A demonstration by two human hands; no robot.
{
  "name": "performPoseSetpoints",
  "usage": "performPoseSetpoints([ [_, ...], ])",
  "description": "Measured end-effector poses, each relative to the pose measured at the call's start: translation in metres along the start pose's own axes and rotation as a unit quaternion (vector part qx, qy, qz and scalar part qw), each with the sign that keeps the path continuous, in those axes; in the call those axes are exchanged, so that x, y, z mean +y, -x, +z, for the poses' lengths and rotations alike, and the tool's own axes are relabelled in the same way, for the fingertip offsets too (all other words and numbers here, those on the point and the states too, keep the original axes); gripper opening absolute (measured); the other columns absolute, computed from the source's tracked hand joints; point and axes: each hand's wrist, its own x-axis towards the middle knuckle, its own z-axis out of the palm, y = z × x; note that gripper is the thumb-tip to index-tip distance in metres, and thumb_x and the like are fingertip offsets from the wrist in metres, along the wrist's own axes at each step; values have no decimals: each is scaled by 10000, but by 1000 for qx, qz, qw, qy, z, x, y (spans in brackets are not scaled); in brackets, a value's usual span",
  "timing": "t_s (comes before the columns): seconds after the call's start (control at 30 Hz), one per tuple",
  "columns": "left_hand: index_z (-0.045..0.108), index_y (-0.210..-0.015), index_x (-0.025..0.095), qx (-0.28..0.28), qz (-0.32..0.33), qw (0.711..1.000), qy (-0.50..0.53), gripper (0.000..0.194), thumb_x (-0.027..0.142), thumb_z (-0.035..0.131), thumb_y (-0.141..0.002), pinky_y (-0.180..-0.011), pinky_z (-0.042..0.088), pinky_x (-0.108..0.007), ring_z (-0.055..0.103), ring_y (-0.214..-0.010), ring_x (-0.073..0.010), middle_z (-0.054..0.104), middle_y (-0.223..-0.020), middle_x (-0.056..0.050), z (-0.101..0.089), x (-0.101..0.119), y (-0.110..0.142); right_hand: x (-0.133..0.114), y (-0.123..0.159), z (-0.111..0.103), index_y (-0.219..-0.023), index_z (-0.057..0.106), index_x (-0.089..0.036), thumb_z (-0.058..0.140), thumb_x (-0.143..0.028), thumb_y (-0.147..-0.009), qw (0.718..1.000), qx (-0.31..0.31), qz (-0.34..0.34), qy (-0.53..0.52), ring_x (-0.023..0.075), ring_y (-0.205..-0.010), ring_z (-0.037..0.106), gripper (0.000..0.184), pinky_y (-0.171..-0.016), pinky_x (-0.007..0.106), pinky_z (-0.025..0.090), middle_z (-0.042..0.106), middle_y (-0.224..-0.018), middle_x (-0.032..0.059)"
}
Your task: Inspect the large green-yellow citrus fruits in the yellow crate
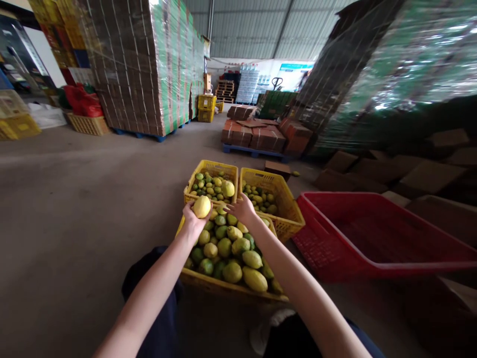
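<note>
My left hand (194,217) is closed round a yellow lemon (201,206), held above the far end of the near yellow crate (227,289). That crate is full of yellow and green lemons (238,253). My right hand (243,209) reaches out above the same crate with its fingers spread, palm down, holding nothing. Just beyond my hands stand two more yellow crates: the left one (212,168) holds small green lemons and one big yellow lemon (228,188), the right one (288,209) holds small green lemons.
An empty red crate (372,238) lies to the right, with flattened cartons behind it. Tall wrapped pallets of cardboard stand at the left (145,64) and right (391,69). A low pallet of brown boxes (261,134) sits beyond. Bare concrete floor (74,199) stretches left.
</note>
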Motion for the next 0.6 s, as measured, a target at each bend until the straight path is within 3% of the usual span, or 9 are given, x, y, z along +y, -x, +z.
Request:
performPoseSetpoints([
  [0.1,678,-1281,190,-1,6,1000,4,436,195,491,-887,-666,654,-361,758,-781,-239,758,-983,-88,-3,2,-1,3,8,-13,-989,593,-191,550,-255,-951,993,47,77,77,199,-547,626,86,-523,351,584,606,-722,-6],
  [0.23,665,-1300,183,-12,11,999,28,447,194,476,-894,-642,660,-357,759,-751,-238,758,-935,-93,-4,6,-1,14,40,-52,-975,629,-163,524,-195,-949,981,68,136,120,207,-554,668,113,-543,340,569,675,-736,35],
  [0.33,655,-1302,121,-17,14,999,27,458,197,461,-894,-616,666,-366,760,-734,-255,749,-864,-112,-4,5,0,10,59,-74,-947,656,-149,497,-166,-957,980,78,137,121,212,-607,716,160,-596,331,573,737,-787,87],
  [0.43,654,-1300,112,-16,9,1000,15,461,207,462,-892,-597,672,-375,765,-744,-267,754,-883,-133,-10,0,3,-6,71,-81,-902,668,-163,481,-103,-922,982,82,129,113,210,-609,727,198,-585,311,574,764,-800,100],
  [0.6,646,-1271,124,43,-88,994,-48,405,297,487,-941,-413,578,-241,776,-764,-278,727,-876,-158,-44,-22,2,-31,91,-78,-860,686,-181,516,-92,-885,995,34,75,51,185,-670,733,194,-647,274,601,768,-788,72],
])
